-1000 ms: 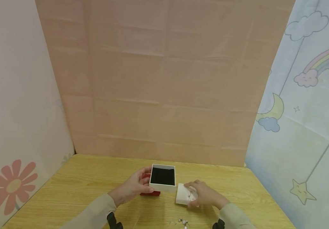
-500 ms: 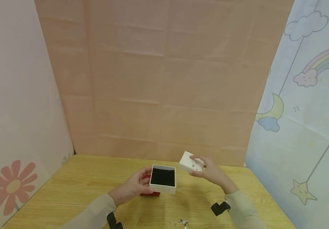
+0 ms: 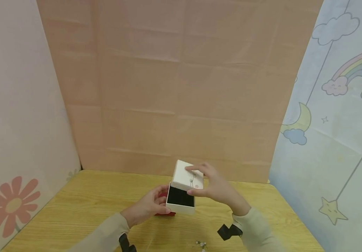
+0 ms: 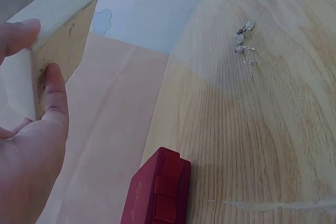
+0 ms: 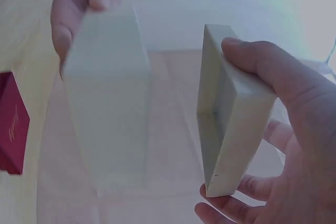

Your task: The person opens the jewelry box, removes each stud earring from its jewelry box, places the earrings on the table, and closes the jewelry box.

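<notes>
My left hand point(image 3: 147, 206) grips the left side of a white box base point(image 3: 181, 209), thumb in front and fingers behind, held above the table. A black lining point(image 3: 179, 196) shows inside it. The white box lid point(image 3: 185, 174), printed with a thin plant drawing, is pinched by its edges in my right hand point(image 3: 217, 183). The lid tilts over the far part of the base; in the right wrist view a gap separates lid point(image 5: 239, 124) and base point(image 5: 107, 114). The left wrist view shows the underside of the base point(image 4: 65, 45) with fingertips on it.
A dark red box point(image 4: 165, 190) with gold lettering lies on the wooden table point(image 3: 111, 196), mostly hidden behind my left hand in the head view. Small pearly earrings point(image 4: 244, 43) lie nearer the front edge. Printed cloth walls surround the table.
My right hand has lifted the lid off the table and carried it up and left, over the base. The left hand with the base has barely moved.
</notes>
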Available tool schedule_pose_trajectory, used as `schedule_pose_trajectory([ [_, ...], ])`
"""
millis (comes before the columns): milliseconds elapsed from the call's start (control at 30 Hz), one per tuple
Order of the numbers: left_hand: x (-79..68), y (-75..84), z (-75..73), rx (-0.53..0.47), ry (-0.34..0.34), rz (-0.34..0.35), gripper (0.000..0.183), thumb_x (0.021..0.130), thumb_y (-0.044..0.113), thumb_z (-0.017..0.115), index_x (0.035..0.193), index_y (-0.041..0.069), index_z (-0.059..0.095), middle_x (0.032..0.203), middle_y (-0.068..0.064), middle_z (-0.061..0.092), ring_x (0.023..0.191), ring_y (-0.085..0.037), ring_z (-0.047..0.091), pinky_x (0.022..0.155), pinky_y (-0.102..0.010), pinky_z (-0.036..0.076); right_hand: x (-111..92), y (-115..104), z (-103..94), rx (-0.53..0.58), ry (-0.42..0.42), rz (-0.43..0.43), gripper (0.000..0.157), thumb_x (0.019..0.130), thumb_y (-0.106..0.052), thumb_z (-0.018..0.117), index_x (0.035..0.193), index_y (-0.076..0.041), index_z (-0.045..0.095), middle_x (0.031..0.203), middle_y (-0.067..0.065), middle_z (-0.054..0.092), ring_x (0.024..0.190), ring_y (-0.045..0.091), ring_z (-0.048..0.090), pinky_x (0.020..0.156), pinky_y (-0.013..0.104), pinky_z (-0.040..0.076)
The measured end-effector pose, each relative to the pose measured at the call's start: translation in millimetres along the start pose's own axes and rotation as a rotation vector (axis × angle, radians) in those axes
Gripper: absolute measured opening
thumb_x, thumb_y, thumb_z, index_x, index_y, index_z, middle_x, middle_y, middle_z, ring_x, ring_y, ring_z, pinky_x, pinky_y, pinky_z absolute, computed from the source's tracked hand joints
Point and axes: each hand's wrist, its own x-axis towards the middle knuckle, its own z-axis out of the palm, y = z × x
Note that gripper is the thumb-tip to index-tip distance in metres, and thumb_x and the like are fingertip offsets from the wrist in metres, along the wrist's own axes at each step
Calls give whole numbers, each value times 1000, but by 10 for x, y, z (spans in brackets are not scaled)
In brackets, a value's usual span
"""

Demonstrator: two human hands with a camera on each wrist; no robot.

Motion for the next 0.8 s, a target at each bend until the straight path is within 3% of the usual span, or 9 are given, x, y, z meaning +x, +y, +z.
schedule_pose_trajectory([
  [233, 1, 13, -15, -3, -17, 0, 85, 84, 1, 72, 150, 3, 17, 144, -16, 36, 123, -25, 51, 97, -33, 48, -24, -130, 183, -24, -103, -34, 63, 72, -48, 81, 129, -37, 57, 121, -8, 49, 110, 17, 45, 87, 43, 44],
  [567, -20, 8, -18, -22, -33, 3, 84, 84, 2, 72, 148, 1, 18, 143, -17, 38, 122, -23, 52, 94, -33, 50, -81, -81, 257, -76, -148, -49, 59, 73, -45, 82, 126, -29, 61, 113, -7, 50, 104, 16, 47, 84, 36, 45],
  [800, -13, -4, -17, -23, -35, 17, 85, 83, 3, 73, 148, 0, 19, 142, -17, 37, 121, -22, 51, 94, -31, 50, -101, -32, 297, -56, -168, -34, 60, 73, -47, 81, 126, -29, 60, 118, -7, 50, 107, 16, 47, 86, 38, 45],
])
